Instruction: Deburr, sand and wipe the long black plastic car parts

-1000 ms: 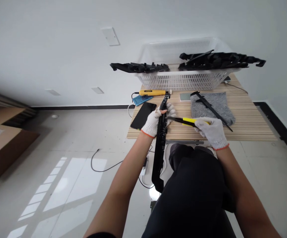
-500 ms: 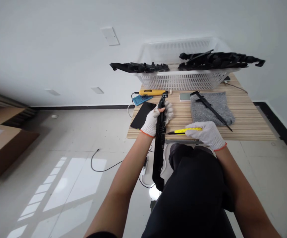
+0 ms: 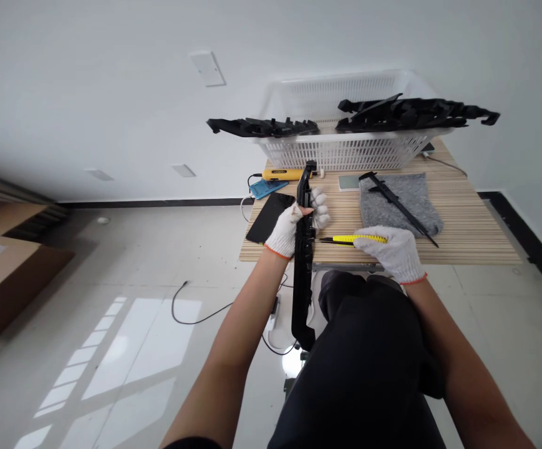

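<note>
My left hand [image 3: 287,228], in a white knit glove with an orange cuff, is closed around a long black plastic bracket [image 3: 302,274]. The bracket stands nearly lengthwise in view, its lower end hanging past the table edge near my leg. In my right hand [image 3: 392,251], also gloved, are yellow-and-black tweezers [image 3: 345,239], gripped at the back end. Their thin dark tips point left and come close to the bracket's right side; whether they touch it I cannot tell.
A white basket [image 3: 336,153] holding more black brackets [image 3: 411,115] stands at the table's back. A yellow corded tool [image 3: 285,175], a blue device [image 3: 267,189] and a dark tablet [image 3: 271,219] lie left. Black calipers [image 3: 398,206] rest on a grey cloth [image 3: 372,211] at right.
The bracket has shifted slightly up and turned a little in my left hand. My right hand and the tweezers have moved slightly right and up.
</note>
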Motion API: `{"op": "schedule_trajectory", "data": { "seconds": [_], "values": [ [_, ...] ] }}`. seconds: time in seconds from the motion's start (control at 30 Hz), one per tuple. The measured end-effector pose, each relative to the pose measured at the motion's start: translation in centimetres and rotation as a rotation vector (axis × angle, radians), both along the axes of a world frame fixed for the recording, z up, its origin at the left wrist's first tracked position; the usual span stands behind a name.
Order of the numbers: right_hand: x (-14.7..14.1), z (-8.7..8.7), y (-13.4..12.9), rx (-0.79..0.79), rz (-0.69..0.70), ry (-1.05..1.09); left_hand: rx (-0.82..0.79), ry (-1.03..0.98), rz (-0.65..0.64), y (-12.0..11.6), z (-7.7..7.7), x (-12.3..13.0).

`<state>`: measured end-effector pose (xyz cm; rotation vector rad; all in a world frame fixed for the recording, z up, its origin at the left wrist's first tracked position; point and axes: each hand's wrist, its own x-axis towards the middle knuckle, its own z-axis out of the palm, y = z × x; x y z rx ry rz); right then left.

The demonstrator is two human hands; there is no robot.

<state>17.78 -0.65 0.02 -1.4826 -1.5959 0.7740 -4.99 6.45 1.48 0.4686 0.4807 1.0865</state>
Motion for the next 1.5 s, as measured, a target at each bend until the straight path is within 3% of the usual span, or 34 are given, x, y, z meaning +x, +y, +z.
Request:
{"op": "schedule_trajectory", "data": {
  "seconds": [0.23,0.47,0.8,1.1,1.5],
  "values": [
    [0.0,0.0,0.2,-0.004,-0.101,0.027,0.010,0.065,-0.003,0.0,-0.7,0.1],
    [0.3,-0.8,0.8,-0.073,-0.171,0.352,-0.011,0.166,0.003,0.1,-0.8,0.5],
    [0.2,-0.7,1.1,-0.074,-0.136,0.218,-0.065,0.086,-0.002,-0.2,0.3,1.1],
    [0.1,-0.6,1.0,-0.036,-0.139,0.222,-0.032,0.117,-0.001,0.2,-0.8,0.6],
    [0.1,-0.8,1.2,-0.059,-0.132,0.280,-0.055,0.124,-0.013,0.5,-0.9,0.6]
  ]
}}
